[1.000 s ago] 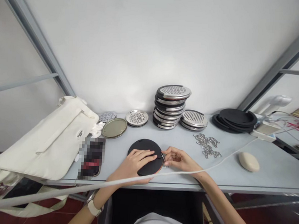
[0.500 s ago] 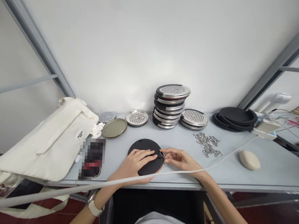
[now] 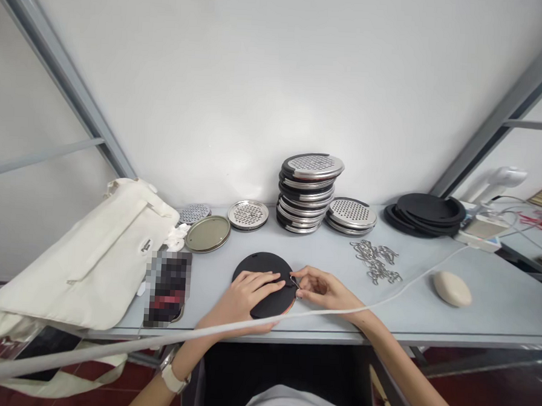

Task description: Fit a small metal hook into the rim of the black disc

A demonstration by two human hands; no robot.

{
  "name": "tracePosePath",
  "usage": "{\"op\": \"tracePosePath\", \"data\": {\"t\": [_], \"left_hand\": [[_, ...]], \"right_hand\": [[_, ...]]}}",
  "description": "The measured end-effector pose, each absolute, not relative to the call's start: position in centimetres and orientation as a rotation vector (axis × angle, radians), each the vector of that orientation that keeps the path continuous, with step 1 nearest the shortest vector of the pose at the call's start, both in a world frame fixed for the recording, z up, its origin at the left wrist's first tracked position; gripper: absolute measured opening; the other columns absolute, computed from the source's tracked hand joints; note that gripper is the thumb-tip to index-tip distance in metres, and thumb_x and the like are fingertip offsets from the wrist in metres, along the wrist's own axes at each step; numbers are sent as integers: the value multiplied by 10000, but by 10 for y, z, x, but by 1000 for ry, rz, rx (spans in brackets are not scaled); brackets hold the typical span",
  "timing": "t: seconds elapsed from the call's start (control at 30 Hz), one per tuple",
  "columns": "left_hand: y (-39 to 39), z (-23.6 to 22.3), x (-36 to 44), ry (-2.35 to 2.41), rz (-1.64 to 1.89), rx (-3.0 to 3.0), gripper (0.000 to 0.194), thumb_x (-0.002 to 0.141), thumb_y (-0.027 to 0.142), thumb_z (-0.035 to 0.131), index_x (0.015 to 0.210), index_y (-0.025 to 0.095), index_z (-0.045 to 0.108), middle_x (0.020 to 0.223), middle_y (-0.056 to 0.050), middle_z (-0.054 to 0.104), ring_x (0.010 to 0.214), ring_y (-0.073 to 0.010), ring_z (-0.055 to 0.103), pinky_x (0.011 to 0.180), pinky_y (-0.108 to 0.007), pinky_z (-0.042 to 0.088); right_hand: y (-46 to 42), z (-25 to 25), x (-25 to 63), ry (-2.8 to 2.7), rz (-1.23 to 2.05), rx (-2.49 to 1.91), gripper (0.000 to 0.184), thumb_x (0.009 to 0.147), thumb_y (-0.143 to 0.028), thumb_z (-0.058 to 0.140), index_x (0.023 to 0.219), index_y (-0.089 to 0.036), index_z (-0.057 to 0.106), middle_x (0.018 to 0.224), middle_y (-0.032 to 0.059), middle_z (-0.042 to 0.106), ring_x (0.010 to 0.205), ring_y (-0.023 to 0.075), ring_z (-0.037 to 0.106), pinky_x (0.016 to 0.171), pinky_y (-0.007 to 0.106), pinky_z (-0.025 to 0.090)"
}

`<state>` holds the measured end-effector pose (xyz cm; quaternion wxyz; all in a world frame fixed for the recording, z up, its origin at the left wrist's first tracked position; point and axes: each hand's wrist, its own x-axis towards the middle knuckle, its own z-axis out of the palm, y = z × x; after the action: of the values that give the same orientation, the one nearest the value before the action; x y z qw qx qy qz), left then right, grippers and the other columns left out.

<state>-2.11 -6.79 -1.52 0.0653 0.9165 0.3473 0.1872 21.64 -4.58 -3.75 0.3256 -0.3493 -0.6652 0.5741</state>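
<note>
A black round disc (image 3: 265, 306) lies at the front of the desk, with a thin reddish-orange edge showing at its lower right. My left hand (image 3: 247, 295) holds it at the left, fingers stretched over the top and the thumb side along the near edge. At the disc's right rim, my right hand (image 3: 323, 289) pinches a small bent metal wire clip (image 3: 295, 282) between thumb and fingertips. The clip touches the rim; how it sits there is partly hidden. Similar metal clips (image 3: 374, 261) lie in a loose pile to the right.
Behind stand a tall stack of round metal graters (image 3: 305, 196), a shorter stack (image 3: 351, 214), a perforated disc (image 3: 247, 214) and an olive lid (image 3: 208, 233). Black round parts (image 3: 427, 214) and a beige oval object (image 3: 452, 289) are right. A white cable (image 3: 320, 313) crosses in front; a bag (image 3: 91, 254) lies left.
My right hand's fingers have closed in slightly, and the clip sits nearer the disc's rim, with less of it showing. My left hand and the disc stay in place.
</note>
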Motion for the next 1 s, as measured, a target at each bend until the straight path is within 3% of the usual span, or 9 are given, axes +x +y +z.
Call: {"op": "tracePosePath", "data": {"t": [0.53, 1.0], "left_hand": [[-69, -14, -20, 1059, 575, 2730, 585, 712, 398, 551, 1257, 249, 398, 1303, -41, 433, 1200, -213, 382, 987, -351, 284], [-69, -14, -20, 1062, 548, 2739, 590, 707, 412, 549, 1254, 250, 399, 1308, -35, 429, 1203, -208, 380, 988, -348, 287]], "right_hand": [[-46, -37, 214, -1762, 1413, -923, 325, 803, -406, 482, 1019, -167, 521, 760, 21, 572, 688, 109, 522, 668, 270, 426], [-47, -36, 213, -1732, 1432, -918, 354, 773, -411, 524, 1038, -176, 513, 840, 33, 574, 752, 115, 517, 718, 280, 423]]}}
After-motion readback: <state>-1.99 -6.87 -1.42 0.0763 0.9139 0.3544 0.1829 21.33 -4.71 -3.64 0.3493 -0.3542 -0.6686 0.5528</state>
